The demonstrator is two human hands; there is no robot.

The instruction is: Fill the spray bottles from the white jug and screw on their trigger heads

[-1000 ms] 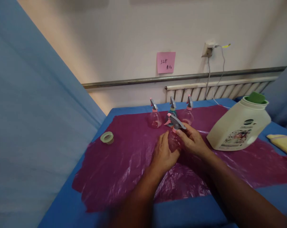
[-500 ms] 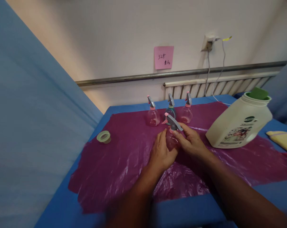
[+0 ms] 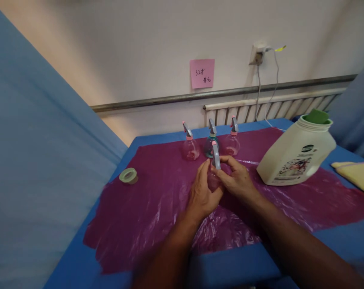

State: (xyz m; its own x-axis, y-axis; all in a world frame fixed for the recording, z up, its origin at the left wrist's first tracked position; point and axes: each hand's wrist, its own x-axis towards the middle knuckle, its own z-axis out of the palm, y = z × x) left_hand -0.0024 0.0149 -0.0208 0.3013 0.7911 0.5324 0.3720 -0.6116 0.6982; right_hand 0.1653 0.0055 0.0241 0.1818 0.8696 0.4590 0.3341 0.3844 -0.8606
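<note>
A small pink spray bottle (image 3: 213, 180) with a grey trigger head stands upright between my hands at the middle of the purple plastic sheet (image 3: 140, 224). My left hand (image 3: 201, 192) is wrapped round its body from the left. At the neck, just under the spray head, the fingers and thumb of my right hand (image 3: 236, 178) close on it. Behind it are a pink spray bottle (image 3: 190, 149), a teal spray bottle (image 3: 210, 147) and another pink spray bottle (image 3: 232, 144), each with a grey head. Pinkish liquid shows low in the two pink ones.
At the right stands a large cream jug (image 3: 296, 154) with a green piece (image 3: 317, 116) in its mouth. A pale green cap (image 3: 128, 175) lies at left. A yellow cloth (image 3: 356, 174) is at the far right. Blue curtain (image 3: 34, 140) hangs at left; a cord (image 3: 258, 96) runs down the wall.
The spray head has turned between my hands, from pointing left to pointing away from me. My hands stay on the same bottle. The whole view has shifted slightly.
</note>
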